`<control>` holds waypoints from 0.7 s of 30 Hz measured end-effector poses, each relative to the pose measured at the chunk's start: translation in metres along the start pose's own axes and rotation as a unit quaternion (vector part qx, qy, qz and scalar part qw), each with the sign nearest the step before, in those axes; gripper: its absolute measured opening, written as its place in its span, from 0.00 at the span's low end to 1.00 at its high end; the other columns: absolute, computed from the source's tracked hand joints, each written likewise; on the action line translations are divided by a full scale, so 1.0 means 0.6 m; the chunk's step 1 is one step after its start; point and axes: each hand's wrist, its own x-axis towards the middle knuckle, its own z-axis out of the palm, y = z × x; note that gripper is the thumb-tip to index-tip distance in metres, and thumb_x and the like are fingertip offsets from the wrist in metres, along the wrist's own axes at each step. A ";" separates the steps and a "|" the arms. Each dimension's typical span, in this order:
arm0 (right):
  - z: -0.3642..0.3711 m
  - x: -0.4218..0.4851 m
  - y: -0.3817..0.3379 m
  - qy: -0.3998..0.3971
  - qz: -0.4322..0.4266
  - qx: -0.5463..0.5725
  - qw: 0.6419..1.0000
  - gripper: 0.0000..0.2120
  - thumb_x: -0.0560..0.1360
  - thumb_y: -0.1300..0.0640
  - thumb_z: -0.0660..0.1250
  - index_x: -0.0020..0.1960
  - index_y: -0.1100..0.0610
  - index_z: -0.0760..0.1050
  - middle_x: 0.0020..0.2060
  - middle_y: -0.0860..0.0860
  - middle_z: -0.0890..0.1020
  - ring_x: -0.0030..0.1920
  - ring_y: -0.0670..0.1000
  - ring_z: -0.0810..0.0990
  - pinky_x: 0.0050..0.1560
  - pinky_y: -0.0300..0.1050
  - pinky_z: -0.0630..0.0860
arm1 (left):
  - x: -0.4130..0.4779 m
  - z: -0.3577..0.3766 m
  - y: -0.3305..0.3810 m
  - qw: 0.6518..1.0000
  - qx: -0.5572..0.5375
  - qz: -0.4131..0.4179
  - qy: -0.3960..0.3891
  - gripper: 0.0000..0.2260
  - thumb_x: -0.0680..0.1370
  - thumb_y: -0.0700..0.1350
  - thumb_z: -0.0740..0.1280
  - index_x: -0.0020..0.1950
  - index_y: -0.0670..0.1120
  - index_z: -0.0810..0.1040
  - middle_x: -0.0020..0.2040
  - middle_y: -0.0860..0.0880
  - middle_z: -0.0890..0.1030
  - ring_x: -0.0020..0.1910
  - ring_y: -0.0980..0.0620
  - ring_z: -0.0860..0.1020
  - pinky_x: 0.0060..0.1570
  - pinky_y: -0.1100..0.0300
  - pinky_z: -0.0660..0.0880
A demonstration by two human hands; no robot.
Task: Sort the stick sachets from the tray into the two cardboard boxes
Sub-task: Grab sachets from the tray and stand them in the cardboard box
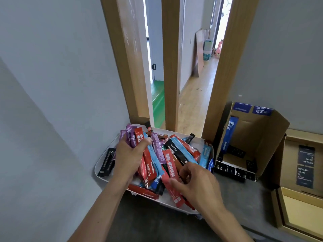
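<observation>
Left hand (128,158) clamped on sachet bundle (139,145) above white tray (99,165); right hand (194,186) fingers pinching pink-red sachet (170,173) – bundle may slip, too many; open cardboard box (258,137) right of tray.

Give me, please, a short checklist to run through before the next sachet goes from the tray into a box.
1. Left hand holds its bunch of purple sachets firmly: ok.
2. Right hand has pinched one sachet: cannot tell, fingers curl over the pile.
3. Tall open box can take more: ok, only a blue sachet and a few dark ones inside.
4. Flat box on the right open: ok.
5. White tray fully on the surface: cannot tell.
</observation>
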 end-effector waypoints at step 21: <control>-0.016 0.079 -0.069 -0.050 -0.074 0.179 0.980 0.10 0.82 0.44 0.67 0.56 0.48 0.83 0.48 0.43 0.87 0.47 0.42 0.85 0.51 0.43 0.83 | -0.004 -0.036 0.002 0.998 -0.056 -0.035 -0.009 0.16 0.74 0.51 0.78 0.58 0.49 0.81 0.44 0.51 0.89 0.41 0.50 0.88 0.46 0.53 0.84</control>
